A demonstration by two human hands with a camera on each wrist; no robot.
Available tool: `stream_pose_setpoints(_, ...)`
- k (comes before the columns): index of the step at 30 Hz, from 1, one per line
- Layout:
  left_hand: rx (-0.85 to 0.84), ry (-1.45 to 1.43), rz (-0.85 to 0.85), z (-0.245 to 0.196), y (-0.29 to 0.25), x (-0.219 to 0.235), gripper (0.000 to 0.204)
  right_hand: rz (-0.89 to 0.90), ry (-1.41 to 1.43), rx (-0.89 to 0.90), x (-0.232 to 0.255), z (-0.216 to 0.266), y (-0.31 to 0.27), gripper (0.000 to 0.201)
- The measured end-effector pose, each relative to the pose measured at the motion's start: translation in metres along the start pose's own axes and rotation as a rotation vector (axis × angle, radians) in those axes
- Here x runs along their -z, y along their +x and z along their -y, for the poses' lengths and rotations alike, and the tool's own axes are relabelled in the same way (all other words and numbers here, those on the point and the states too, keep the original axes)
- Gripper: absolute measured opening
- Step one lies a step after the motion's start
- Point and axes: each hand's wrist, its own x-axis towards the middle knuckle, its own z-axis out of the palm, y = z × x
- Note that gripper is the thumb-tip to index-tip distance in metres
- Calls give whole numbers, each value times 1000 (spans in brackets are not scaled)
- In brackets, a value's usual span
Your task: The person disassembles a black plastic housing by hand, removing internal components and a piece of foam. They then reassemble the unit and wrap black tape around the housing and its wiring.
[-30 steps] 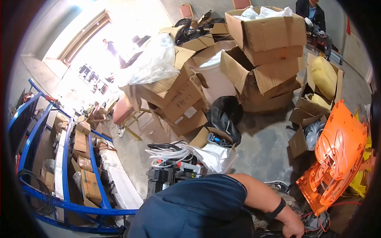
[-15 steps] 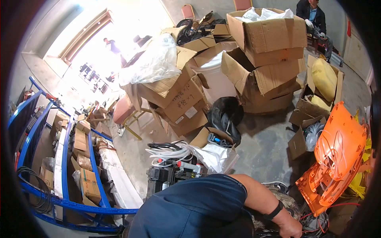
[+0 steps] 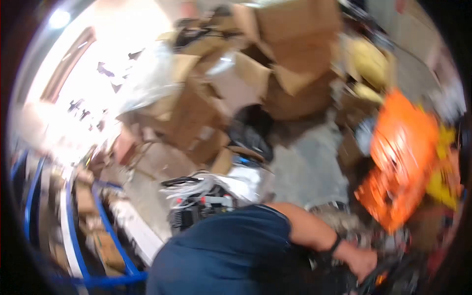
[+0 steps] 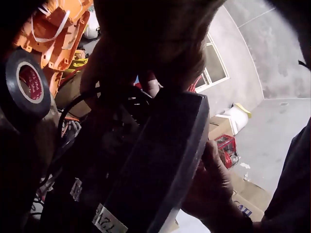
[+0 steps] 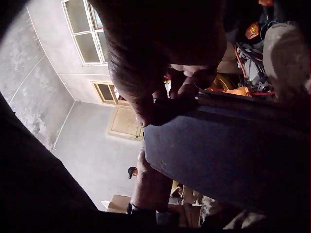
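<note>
A dark, flat-sided case (image 4: 160,141) with a paper label (image 4: 109,219) fills the middle of the left wrist view. My left hand (image 4: 155,43) grips its upper end, fingers mostly in shadow. Across from it, my right hand (image 5: 167,63) holds the case's edge with bent fingers. The head view shows my left hand (image 3: 361,263) beside blurred black parts (image 3: 400,273) at the lower right; the right hand is hidden there. A black PVC tape roll (image 4: 29,109) appears at the left of the left wrist view, near a black cable (image 4: 61,124).
An orange plastic body panel (image 3: 403,152) stands beyond the left hand. Cardboard boxes (image 3: 300,34) are stacked further back. Blue-framed racking (image 3: 93,280) runs along the left. Coiled white tubing (image 3: 184,194) and machine parts lie near the shoulder.
The head view has swung and blurred, so the boxes sit further left and higher. Black parts have come into sight beside the left hand, which appears higher in the frame.
</note>
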Motion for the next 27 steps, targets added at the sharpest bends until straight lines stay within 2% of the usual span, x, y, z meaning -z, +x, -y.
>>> stream_pose_setpoints(1,-131,-30,-124,10,-4,-8,15,-25,66,-37,-7,-2,-7,41)
stream_pose_setpoints(2,-140,-56,-93,8,-13,-7,18,-104,198,-10,-17,-21,-10,31)
stream_pose_setpoints(3,-505,47,-197,34,-13,-11,20,-180,328,27,-26,-40,-10,23)
stream_pose_setpoints(4,-447,70,-125,14,-22,4,19,-182,241,-35,-27,-22,-15,24)
stream_pose_setpoints(5,-389,97,-53,-6,-29,19,18,-163,422,-235,-31,14,-13,25)
stream_pose_setpoints(6,-9,13,26,-17,-31,24,19,-153,441,-222,-33,29,-10,23)
stream_pose_setpoints(7,51,-99,-63,-20,-36,20,19,-177,259,130,-35,11,-7,24)
stream_pose_setpoints(8,96,-76,-8,-32,-34,21,16,-171,174,105,-28,20,-9,26)
stream_pose_setpoints(10,147,-227,-61,-35,-28,9,15,-231,322,99,-33,11,-13,26)
stream_pose_setpoints(13,174,-188,-23,-46,-28,10,12,-185,354,62,-29,20,-15,26)
stream_pose_setpoints(27,194,-127,-19,-47,-32,5,15,-232,287,149,-29,27,-26,27)
